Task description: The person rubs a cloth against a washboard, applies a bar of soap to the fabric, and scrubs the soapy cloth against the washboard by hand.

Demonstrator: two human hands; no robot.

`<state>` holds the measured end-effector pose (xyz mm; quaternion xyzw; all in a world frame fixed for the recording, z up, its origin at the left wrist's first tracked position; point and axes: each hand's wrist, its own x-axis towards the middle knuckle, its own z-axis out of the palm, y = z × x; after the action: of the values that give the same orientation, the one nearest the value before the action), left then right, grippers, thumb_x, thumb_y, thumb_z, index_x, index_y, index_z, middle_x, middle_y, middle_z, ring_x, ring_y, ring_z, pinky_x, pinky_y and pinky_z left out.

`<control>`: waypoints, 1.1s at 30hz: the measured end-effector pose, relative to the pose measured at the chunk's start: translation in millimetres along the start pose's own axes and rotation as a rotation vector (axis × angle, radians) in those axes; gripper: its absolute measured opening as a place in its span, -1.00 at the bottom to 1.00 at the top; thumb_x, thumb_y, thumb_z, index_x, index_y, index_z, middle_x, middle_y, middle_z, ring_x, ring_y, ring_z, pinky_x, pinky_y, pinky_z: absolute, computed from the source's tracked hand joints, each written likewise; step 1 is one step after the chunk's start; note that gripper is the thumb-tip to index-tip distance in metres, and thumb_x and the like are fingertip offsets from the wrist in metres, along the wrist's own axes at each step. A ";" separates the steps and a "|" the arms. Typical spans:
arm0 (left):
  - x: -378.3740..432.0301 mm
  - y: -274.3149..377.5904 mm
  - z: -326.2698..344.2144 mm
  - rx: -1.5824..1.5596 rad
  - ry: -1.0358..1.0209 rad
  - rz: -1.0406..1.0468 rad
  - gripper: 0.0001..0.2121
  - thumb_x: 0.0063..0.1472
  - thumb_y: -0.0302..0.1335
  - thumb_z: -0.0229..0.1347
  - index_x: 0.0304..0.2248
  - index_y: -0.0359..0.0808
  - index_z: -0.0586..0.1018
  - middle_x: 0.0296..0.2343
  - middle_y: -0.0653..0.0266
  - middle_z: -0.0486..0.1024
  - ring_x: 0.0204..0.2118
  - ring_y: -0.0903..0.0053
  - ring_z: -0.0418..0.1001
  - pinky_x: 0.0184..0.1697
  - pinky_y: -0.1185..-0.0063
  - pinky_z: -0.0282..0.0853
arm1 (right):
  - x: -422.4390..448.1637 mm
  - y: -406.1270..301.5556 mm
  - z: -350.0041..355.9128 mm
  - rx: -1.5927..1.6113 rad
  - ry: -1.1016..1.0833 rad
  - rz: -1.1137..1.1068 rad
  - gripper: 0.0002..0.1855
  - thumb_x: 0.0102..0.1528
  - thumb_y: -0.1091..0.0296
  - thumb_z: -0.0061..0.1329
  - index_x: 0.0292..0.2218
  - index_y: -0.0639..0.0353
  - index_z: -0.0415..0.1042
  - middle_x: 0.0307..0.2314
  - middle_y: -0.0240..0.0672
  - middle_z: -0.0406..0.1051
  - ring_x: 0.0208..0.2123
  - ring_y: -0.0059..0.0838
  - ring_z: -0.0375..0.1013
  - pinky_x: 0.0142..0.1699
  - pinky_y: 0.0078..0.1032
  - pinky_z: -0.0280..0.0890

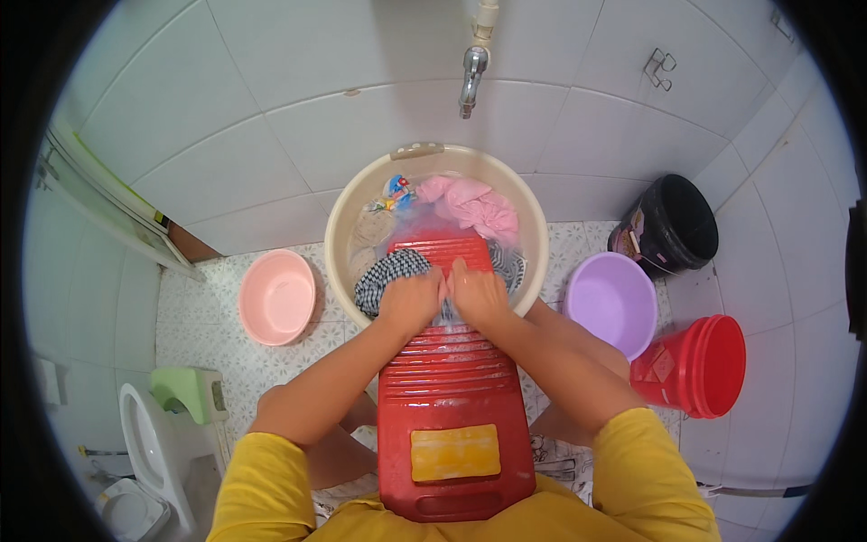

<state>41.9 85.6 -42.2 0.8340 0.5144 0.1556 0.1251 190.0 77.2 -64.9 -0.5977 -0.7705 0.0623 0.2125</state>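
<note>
My left hand [412, 298] and my right hand [478, 290] meet over a red ribbed plastic washboard [447, 406], both closed on a black-and-white patterned cloth [393, 276]. Most of that cloth bunches to the left of my left hand; the part between my fists is largely hidden. The washboard slopes from my lap into a cream plastic basin [336, 234] of cloudy water. A yellow bar of laundry soap [455, 452] rests in the board's near recess. Pink fabric [477, 206], a colourful printed cloth [398, 192] and a beige cloth [372, 227] soak at the far side.
A chrome tap [472, 81] juts from the tiled wall above the basin. To the left are a pink basin [278, 297], a green-and-white stool [186, 393] and a toilet [145, 433]. On the right stand a purple basin [611, 305], a black bucket [667, 223] and a red bucket [691, 369].
</note>
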 end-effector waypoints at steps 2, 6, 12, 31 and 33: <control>15.5 -5.0 12.5 0.009 0.035 -0.075 -0.78 0.16 -0.29 -0.04 -0.46 -0.28 0.44 -0.61 0.04 0.49 -0.59 0.10 0.45 -0.50 0.24 0.35 | 15.4 15.3 23.2 -0.023 0.065 0.031 -0.79 0.10 0.24 -0.19 -0.42 0.22 0.25 -0.71 -0.11 0.38 -0.64 -0.09 0.43 -0.51 -0.16 0.31; 4.0 -3.0 2.4 -0.013 0.092 -0.115 -0.78 0.18 -0.30 -0.06 -0.47 -0.28 0.44 -0.59 0.03 0.48 -0.55 0.10 0.46 -0.46 0.25 0.34 | 6.6 1.6 10.7 0.096 -0.006 0.115 -0.77 0.10 0.24 -0.18 -0.41 0.25 0.25 -0.60 -0.04 0.41 -0.53 -0.05 0.45 -0.43 -0.19 0.33; -71.4 26.7 -40.7 -0.100 -0.040 0.200 -0.78 0.16 -0.34 -0.04 -0.56 -0.29 0.40 -0.66 0.13 0.44 -0.62 0.21 0.42 -0.55 0.35 0.32 | -62.6 -16.7 -48.1 0.422 -0.120 -0.212 -0.82 0.05 0.32 -0.13 -0.44 0.23 0.21 -0.64 -0.05 0.39 -0.59 -0.04 0.41 -0.49 -0.18 0.30; -53.5 9.2 -31.9 -0.072 -0.019 0.153 -0.78 0.11 -0.35 -0.01 -0.60 -0.28 0.45 -0.66 0.14 0.47 -0.63 0.20 0.44 -0.55 0.33 0.35 | -41.6 -24.9 -37.1 0.216 -0.106 -0.193 -0.87 0.03 0.34 -0.16 -0.47 0.20 0.25 -0.67 -0.14 0.39 -0.60 -0.15 0.45 -0.54 -0.23 0.31; -71.6 21.9 -43.9 -0.099 -0.094 0.279 -0.79 0.09 -0.36 0.01 -0.63 -0.27 0.44 -0.66 0.14 0.46 -0.64 0.21 0.43 -0.57 0.34 0.34 | -60.9 -30.4 -53.1 0.215 -0.091 -0.235 -0.86 0.03 0.33 -0.15 -0.48 0.19 0.25 -0.68 -0.15 0.39 -0.62 -0.15 0.44 -0.55 -0.23 0.30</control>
<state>12.5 14.0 -3.1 0.8965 0.3789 0.1576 0.1671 196.0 2.7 -21.8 -0.4737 -0.8329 0.1462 0.2459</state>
